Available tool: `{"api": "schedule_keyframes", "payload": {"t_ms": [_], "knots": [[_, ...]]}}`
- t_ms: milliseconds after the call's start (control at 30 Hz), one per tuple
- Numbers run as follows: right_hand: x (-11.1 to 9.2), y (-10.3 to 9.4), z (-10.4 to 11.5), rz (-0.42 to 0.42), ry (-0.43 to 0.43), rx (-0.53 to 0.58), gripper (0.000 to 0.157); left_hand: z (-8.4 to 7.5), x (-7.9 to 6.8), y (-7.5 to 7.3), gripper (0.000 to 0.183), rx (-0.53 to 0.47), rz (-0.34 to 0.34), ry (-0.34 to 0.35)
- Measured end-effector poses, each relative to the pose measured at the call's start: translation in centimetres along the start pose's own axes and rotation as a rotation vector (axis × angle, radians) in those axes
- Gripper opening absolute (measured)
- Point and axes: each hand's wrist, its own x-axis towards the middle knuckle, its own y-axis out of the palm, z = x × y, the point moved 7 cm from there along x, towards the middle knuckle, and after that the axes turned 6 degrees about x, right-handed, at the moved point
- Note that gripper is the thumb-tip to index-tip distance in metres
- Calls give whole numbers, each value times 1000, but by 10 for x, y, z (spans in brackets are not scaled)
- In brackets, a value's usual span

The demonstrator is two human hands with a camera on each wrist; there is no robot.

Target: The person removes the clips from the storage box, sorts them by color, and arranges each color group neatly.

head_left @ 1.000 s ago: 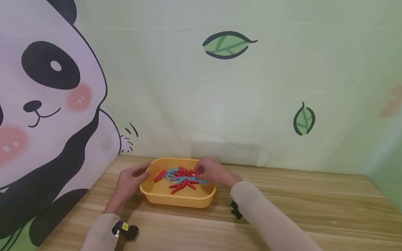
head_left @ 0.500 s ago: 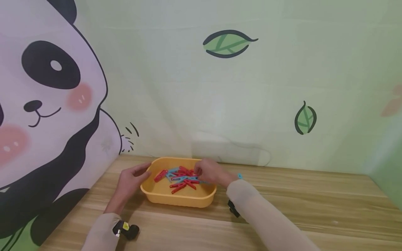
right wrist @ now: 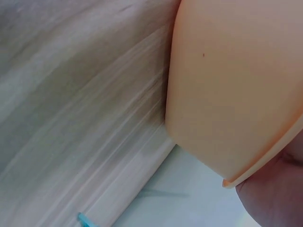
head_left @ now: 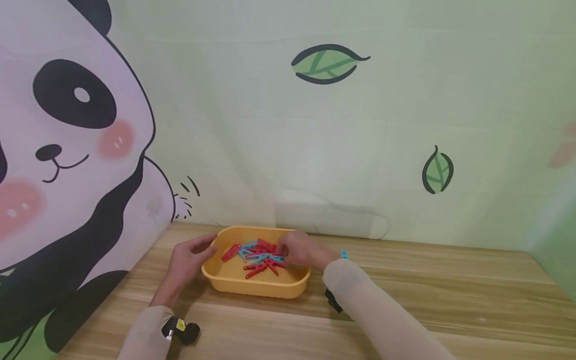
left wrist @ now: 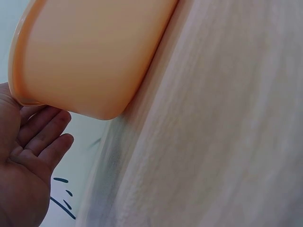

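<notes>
A yellow plastic basin point(head_left: 252, 288) holds a pile of red clothespins point(head_left: 231, 252) and blue clothespins point(head_left: 260, 258). My left hand point(head_left: 186, 260) grips its left rim, thumb over the edge. In the left wrist view the fingers point(left wrist: 49, 130) of that hand lie against the outside, below the lip. My right hand point(head_left: 302, 249) reaches over the right rim, fingers curled down at the right side of the pile. I cannot tell whether it pinches a clothespin. The right wrist view shows part of this hand point(right wrist: 274, 194) over the rim.
A blue clothespin point(head_left: 344, 254) lies on the wooden table point(head_left: 432, 290) beyond my right sleeve. Behind the table stands a pale green wall point(head_left: 243, 125) with printed leaves, and a panda print point(head_left: 81, 150) is at the left.
My right hand has shifted slightly left and down in the pile, and the blue clothespin end beneath it no longer shows. A blue clothespin has come into sight beyond the sleeve. My left hand stays.
</notes>
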Motion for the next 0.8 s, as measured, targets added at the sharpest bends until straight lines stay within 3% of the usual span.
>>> {"api": "schedule_keyframes", "payload": {"t_ms": [367,567,800], "knots": [[-3,0,2,17,44,-68,21,0,0,0,45,-9,11,-11],[-5,-2,1,-1,67,1,18,1,0,1,45,10,17,-18],[-11,-10,-1,-88,40,92,20,0,-1,1,45,16,19,-12]]}}
